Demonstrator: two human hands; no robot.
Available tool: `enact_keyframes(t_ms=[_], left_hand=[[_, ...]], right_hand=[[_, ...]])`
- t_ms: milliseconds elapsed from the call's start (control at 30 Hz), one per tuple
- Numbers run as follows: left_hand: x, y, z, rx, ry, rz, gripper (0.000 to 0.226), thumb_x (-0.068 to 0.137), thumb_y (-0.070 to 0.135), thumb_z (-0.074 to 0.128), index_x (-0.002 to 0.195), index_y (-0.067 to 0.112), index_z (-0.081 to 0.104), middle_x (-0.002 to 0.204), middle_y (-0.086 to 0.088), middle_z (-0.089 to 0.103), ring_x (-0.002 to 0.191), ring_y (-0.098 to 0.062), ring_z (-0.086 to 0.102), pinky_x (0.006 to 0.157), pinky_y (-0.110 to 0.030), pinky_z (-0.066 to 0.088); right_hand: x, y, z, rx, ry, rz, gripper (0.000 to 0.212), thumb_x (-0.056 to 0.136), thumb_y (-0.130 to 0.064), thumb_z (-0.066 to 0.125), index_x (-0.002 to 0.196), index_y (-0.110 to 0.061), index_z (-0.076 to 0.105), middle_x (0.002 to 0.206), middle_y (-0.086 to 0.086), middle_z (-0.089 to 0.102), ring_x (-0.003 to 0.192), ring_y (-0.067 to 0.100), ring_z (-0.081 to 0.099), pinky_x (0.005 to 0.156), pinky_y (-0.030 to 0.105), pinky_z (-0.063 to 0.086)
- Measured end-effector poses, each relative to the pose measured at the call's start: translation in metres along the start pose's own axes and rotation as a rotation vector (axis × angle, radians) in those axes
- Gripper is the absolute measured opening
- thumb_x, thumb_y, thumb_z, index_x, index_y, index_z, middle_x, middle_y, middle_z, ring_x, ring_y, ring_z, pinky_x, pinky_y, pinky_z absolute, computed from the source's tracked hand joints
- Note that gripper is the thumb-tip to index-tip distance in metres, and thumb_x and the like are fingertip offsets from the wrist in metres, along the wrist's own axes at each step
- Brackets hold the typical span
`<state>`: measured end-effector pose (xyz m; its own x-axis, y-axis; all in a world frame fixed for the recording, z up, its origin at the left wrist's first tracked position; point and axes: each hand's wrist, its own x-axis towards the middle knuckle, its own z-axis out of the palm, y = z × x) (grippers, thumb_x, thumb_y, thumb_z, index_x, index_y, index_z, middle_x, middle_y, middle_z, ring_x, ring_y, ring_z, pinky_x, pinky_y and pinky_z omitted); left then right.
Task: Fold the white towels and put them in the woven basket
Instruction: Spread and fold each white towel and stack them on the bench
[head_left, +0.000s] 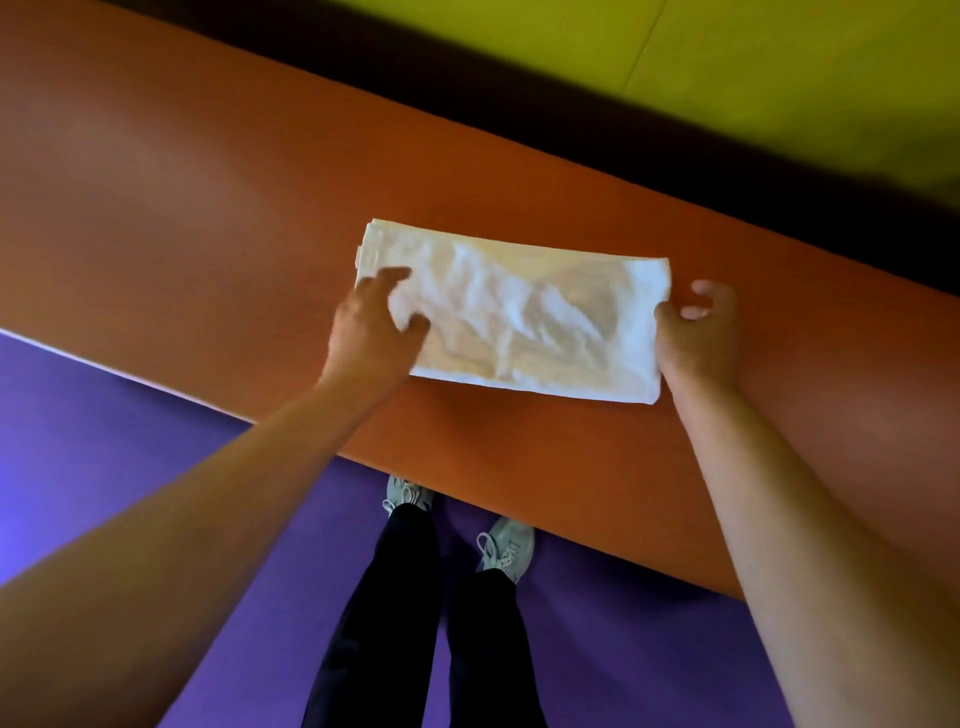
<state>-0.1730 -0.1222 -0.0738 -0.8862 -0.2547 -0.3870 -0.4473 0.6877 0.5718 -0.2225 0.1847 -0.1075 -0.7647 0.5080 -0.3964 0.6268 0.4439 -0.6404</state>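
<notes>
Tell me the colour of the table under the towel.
Orange-brown table, seen in the head view.

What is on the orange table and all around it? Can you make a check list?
Surface: orange table, bare apart from one towel.
Job's things: white towel, folded into a wrinkled rectangle, lying flat near the table's near edge; no woven basket in view.
Clutter: nothing seen.
Grips: left hand rests on the towel's left end, fingers spread; right hand is at the towel's right edge, thumb against it, fingers curled; whether it pinches the cloth cannot be told.
Cables: nothing seen.
Surroundings: purple floor, yellow-green surface beyond the table, the person's dark trousers and light shoes.
</notes>
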Motion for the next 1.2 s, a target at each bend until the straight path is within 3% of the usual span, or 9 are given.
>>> enact_keyframes(t_ms=[67,133,267,367,567,800,900,1033,1200], left_hand=[[-0.022,-0.003,0.018,0.121,-0.087,0.21,0.049,0.092,0.015,0.06,0.141,0.021,0.053,0.135,-0.006,0.057,0.11,-0.027,0.056,0.092,-0.048,0.053],[-0.039,-0.006,0.038,0.299,-0.196,0.346,0.053,0.093,0.02,0.057,0.145,0.024,0.047,0.148,-0.004,0.049,0.124,-0.029,0.05,0.103,-0.05,0.048],[-0.06,-0.01,0.064,0.51,-0.328,0.387,0.064,0.1,0.037,0.048,0.157,0.035,0.021,0.167,0.003,0.016,0.151,-0.028,0.018,0.118,-0.046,0.025],[-0.061,-0.015,0.068,0.547,-0.3,0.39,0.064,0.102,0.04,0.042,0.16,0.035,0.014,0.169,0.003,0.012,0.154,-0.029,0.013,0.121,-0.047,0.02],[-0.043,-0.012,0.06,0.657,-0.208,0.383,0.055,0.103,0.047,0.029,0.157,0.034,0.026,0.169,0.004,0.013,0.155,-0.032,0.009,0.123,-0.054,0.006],[-0.031,-0.014,0.063,0.687,-0.222,0.271,0.072,0.096,0.057,0.049,0.157,0.042,0.014,0.169,-0.009,-0.006,0.154,-0.039,0.005,0.122,-0.055,0.012],[-0.051,-0.022,0.066,0.695,-0.19,0.291,0.079,0.092,0.046,0.06,0.159,0.035,0.018,0.167,-0.014,0.009,0.147,-0.041,0.026,0.113,-0.053,0.032],[-0.104,-0.037,0.076,0.555,-0.13,0.346,0.073,0.082,0.034,0.075,0.146,0.027,0.039,0.137,-0.014,0.047,0.099,-0.038,0.057,0.081,-0.046,0.051],[-0.143,-0.046,0.084,0.247,-0.164,0.161,0.077,0.085,0.028,0.076,0.15,0.037,0.035,0.143,-0.005,0.032,0.117,-0.032,0.044,0.09,-0.046,0.055]], right_hand=[[-0.002,0.01,0.0,-0.121,-0.015,-0.086,0.056,0.09,-0.027,0.064,0.143,-0.021,0.046,0.137,0.005,0.055,0.122,0.026,0.058,0.099,0.042,0.051],[-0.005,0.012,-0.001,-0.373,-0.041,-0.419,0.065,0.09,-0.021,0.062,0.15,-0.021,0.039,0.151,0.007,0.046,0.137,0.029,0.046,0.108,0.045,0.043],[0.0,0.004,0.008,-0.727,-0.2,-0.892,0.064,0.097,-0.024,0.055,0.156,-0.022,0.032,0.162,0.008,0.034,0.15,0.03,0.03,0.122,0.052,0.025],[0.006,0.003,0.013,-0.883,-0.332,-0.818,0.059,0.102,-0.038,0.048,0.157,-0.025,0.029,0.165,0.006,0.028,0.153,0.028,0.025,0.124,0.055,0.017],[-0.044,0.036,0.004,-0.872,-0.129,-0.692,0.045,0.096,-0.037,0.053,0.14,-0.028,0.048,0.135,0.004,0.059,0.118,0.031,0.057,0.099,0.047,0.044],[-0.143,0.093,0.013,-0.857,-0.185,-0.667,0.03,0.088,-0.032,0.059,0.115,-0.019,0.057,0.097,0.002,0.06,0.088,0.023,0.056,0.084,0.041,0.042],[-0.156,0.101,0.022,-0.832,-0.188,-0.625,0.03,0.087,-0.031,0.062,0.114,-0.018,0.058,0.1,0.003,0.061,0.092,0.025,0.058,0.082,0.04,0.043],[-0.156,0.099,0.022,-0.774,-0.154,-0.656,0.042,0.085,-0.025,0.065,0.125,-0.017,0.056,0.12,0.008,0.055,0.099,0.029,0.056,0.083,0.039,0.046],[-0.166,0.111,0.009,-0.848,-0.334,-0.775,0.087,0.08,-0.065,0.064,0.156,-0.036,0.03,0.159,0.007,0.031,0.124,0.031,0.044,0.099,0.047,0.045]])
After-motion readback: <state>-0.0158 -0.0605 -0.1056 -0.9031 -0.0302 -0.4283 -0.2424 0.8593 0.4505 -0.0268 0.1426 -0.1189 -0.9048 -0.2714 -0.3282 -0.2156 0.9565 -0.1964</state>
